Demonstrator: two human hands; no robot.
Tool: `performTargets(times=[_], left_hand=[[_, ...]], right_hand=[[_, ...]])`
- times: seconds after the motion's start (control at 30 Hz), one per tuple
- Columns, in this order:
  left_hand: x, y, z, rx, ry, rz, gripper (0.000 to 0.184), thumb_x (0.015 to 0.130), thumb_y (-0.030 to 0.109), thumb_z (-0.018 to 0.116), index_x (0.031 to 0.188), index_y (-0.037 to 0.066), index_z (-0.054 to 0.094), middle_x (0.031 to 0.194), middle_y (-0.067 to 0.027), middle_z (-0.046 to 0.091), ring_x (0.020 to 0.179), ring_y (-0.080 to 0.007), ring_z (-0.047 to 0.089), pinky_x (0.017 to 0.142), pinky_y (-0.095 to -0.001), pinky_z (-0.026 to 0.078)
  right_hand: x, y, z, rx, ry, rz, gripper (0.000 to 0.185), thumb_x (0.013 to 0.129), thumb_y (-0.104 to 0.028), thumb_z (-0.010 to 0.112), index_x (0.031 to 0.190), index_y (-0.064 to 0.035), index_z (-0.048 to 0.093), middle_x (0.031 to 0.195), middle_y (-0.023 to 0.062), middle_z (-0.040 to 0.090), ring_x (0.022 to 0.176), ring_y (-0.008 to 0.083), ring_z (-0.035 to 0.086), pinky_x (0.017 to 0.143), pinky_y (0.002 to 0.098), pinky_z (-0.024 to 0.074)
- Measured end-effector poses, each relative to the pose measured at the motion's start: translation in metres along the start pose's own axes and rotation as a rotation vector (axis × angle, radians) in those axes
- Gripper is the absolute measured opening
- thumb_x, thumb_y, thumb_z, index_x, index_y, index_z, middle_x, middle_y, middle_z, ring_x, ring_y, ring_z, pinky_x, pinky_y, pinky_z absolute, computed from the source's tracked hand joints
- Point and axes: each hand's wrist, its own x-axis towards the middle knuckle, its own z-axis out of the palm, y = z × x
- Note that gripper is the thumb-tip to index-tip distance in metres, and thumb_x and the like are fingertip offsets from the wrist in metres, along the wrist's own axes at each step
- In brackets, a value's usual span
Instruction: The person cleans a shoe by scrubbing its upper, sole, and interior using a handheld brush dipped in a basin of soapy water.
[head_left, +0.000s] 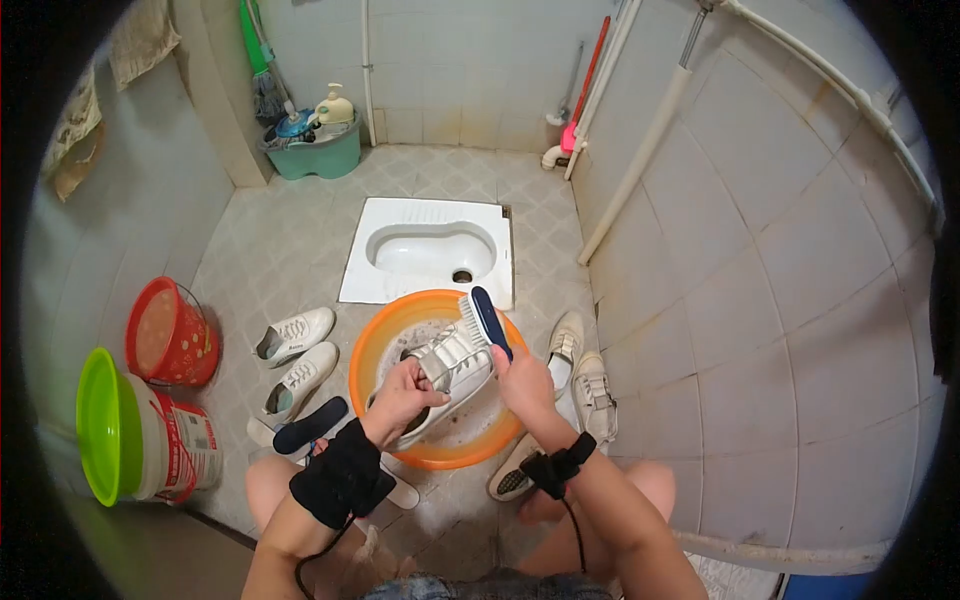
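- The step in hand looks to me like scrubbing the upper of a white shoe [468, 378] around its laces.
- The shoe is over the orange basin [361, 340], within its rim, with sudsy water [463, 428] showing beside it; I can't tell whether it rests on the bottom.
- My left hand [404, 398] is pinched on the shoe near its tongue and opening.
- My right hand [523, 383] is wrapped around the lower end of the dark-backed brush [489, 322].
- The bristles face left, close to the laces; I can't tell whether they touch.
- I judge the next stroke calls for a firm left hold while the right presses the bristles flat and works them along the upper.
- The shoe's long axis runs diagonally, opening at the lower left near me, toe apparently pointing up and right, partly behind the brush.
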Motion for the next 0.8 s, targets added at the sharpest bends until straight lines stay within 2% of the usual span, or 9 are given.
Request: performTargets(times=[0.07, 0.13, 0.17, 0.2, 0.27, 0.4, 0.57, 0.73, 0.8], left_hand=[[0.002, -0.003, -0.004, 0.072, 0.018, -0.052, 0.033, 0.063, -0.013, 0.066, 0.089, 0.003, 0.052, 0.074, 0.0055, 0.049, 0.061, -0.0035, 0.044, 0.057, -0.0194, 0.039], [0.011, -0.019, -0.016, 0.077, 0.043, -0.019, 0.033, 0.063, -0.013, 0.065, 0.090, 0.002, 0.053, 0.076, 0.0047, 0.052, 0.064, -0.0040, 0.046, 0.060, -0.0200, 0.040], [0.004, 0.005, -0.001, -0.099, 0.050, 0.087, 0.032, 0.064, -0.013, 0.064, 0.091, 0.001, 0.055, 0.082, 0.0019, 0.057, 0.070, -0.0048, 0.051, 0.065, -0.0210, 0.043], [0.003, 0.002, -0.008, -0.077, 0.038, 0.094, 0.033, 0.065, -0.013, 0.063, 0.095, 0.001, 0.055, 0.089, -0.0010, 0.060, 0.077, -0.0046, 0.054, 0.069, -0.0211, 0.044], [-0.006, 0.015, -0.010, -0.130, -0.034, 0.014, 0.035, 0.066, -0.014, 0.062, 0.096, 0.001, 0.054, 0.088, 0.0003, 0.060, 0.076, -0.0037, 0.054, 0.068, -0.0197, 0.044], [-0.004, 0.014, -0.015, -0.084, -0.022, -0.053, 0.037, 0.065, -0.014, 0.061, 0.097, 0.002, 0.054, 0.083, 0.0039, 0.058, 0.070, -0.0026, 0.052, 0.064, -0.0163, 0.041], [0.005, 0.017, -0.012, -0.258, 0.006, 0.079, 0.050, 0.064, -0.015, 0.059, 0.111, -0.001, 0.053, 0.105, -0.0048, 0.060, 0.095, -0.0147, 0.058, 0.087, -0.0269, 0.043], [0.005, 0.024, -0.010, -0.412, 0.020, 0.059, 0.049, 0.064, -0.015, 0.055, 0.111, -0.002, 0.052, 0.105, -0.0067, 0.060, 0.095, -0.0168, 0.059, 0.088, -0.0287, 0.044], [0.008, 0.018, -0.012, -0.455, 0.023, 0.048, 0.049, 0.064, -0.015, 0.054, 0.111, -0.002, 0.052, 0.104, -0.0069, 0.060, 0.094, -0.0175, 0.059, 0.086, -0.0286, 0.045]], right_hand=[[-0.011, -0.002, 0.000, -0.057, -0.015, 0.019, 0.041, 0.089, -0.040, 0.046, 0.084, -0.0015, 0.057, 0.068, 0.0234, 0.059, 0.065, 0.0421, 0.058, 0.058, 0.0474, 0.0457], [-0.039, -0.012, 0.004, -0.055, -0.084, -0.140, 0.041, 0.089, -0.041, 0.046, 0.085, -0.0022, 0.056, 0.067, 0.0232, 0.059, 0.064, 0.0423, 0.058, 0.057, 0.0480, 0.0455], [-0.056, -0.019, 0.000, -0.136, -0.108, -0.286, 0.039, 0.089, -0.041, 0.047, 0.086, -0.0028, 0.056, 0.066, 0.0223, 0.059, 0.062, 0.0418, 0.058, 0.056, 0.0490, 0.0454], [-0.048, -0.015, 0.002, -0.141, -0.114, -0.287, 0.039, 0.089, -0.041, 0.047, 0.086, -0.0028, 0.056, 0.066, 0.0223, 0.059, 0.062, 0.0418, 0.058, 0.056, 0.0490, 0.0454], [-0.020, 0.001, 0.005, 0.000, -0.035, -0.105, 0.042, 0.089, -0.041, 0.046, 0.087, -0.0009, 0.055, 0.065, 0.0235, 0.059, 0.063, 0.0398, 0.060, 0.055, 0.0474, 0.0466], [0.009, 0.012, -0.011, -0.097, 0.042, 0.095, 0.044, 0.090, -0.042, 0.044, 0.087, -0.0003, 0.056, 0.069, 0.0246, 0.059, 0.067, 0.0416, 0.059, 0.061, 0.0497, 0.0455], [-0.019, -0.001, -0.011, -0.064, 0.053, -0.022, 0.039, 0.089, -0.037, 0.047, 0.087, 0.0005, 0.055, 0.065, 0.0245, 0.058, 0.062, 0.0427, 0.058, 0.058, 0.0506, 0.0447], [-0.043, -0.002, -0.013, 0.006, -0.138, -0.164, 0.038, 0.090, -0.035, 0.047, 0.083, 0.0013, 0.055, 0.064, 0.0249, 0.057, 0.063, 0.0427, 0.057, 0.058, 0.0487, 0.0439], [-0.037, 0.005, -0.013, 0.125, -0.115, -0.136, 0.039, 0.090, -0.035, 0.046, 0.081, 0.0021, 0.055, 0.065, 0.0250, 0.056, 0.064, 0.0420, 0.057, 0.057, 0.0463, 0.0434]])
